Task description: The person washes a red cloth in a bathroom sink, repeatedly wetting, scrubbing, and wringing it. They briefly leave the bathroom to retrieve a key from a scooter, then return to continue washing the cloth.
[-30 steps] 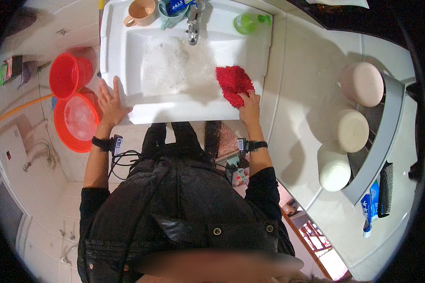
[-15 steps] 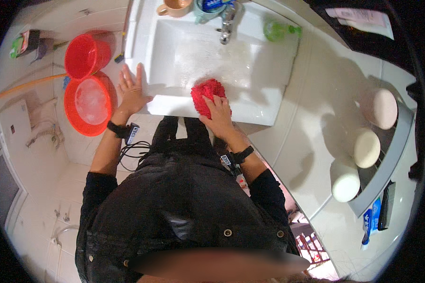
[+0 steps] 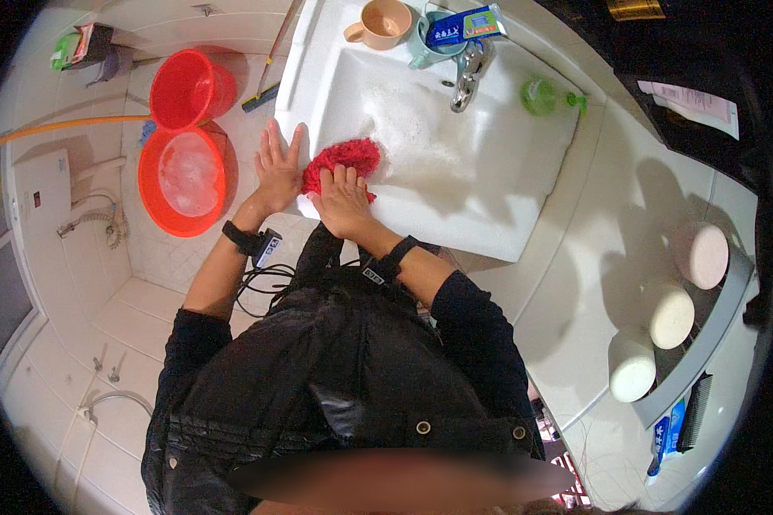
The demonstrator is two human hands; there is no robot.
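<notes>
A fluffy red cloth point(image 3: 352, 156) lies bunched over the front left corner of the white sink point(image 3: 464, 221), partly on the rim and partly over the basin. My right hand point(image 3: 345, 204) presses on it, fingers curled into the cloth; part of it is hidden under the hand. Just left of it, my left hand point(image 3: 276, 176) rests flat on the sink's left edge with fingers spread and nothing in them. White suds point(image 3: 395, 120) cover part of the basin below the chrome faucet point(image 3: 470, 77).
Along the sink's back stand a peach mug point(image 3: 385, 24) and a teal mug point(image 3: 424, 53) holding a blue tube point(image 3: 464, 26). A green bottle point(image 3: 538, 96) lies at the back right. Left, on the floor, are a red bucket point(image 3: 180, 90) and an orange-red basin point(image 3: 150, 184) with suds.
My right hand has slid the red cloth leftward along the front rim to the left corner, near my left hand. The whole view has shifted and turned slightly.
</notes>
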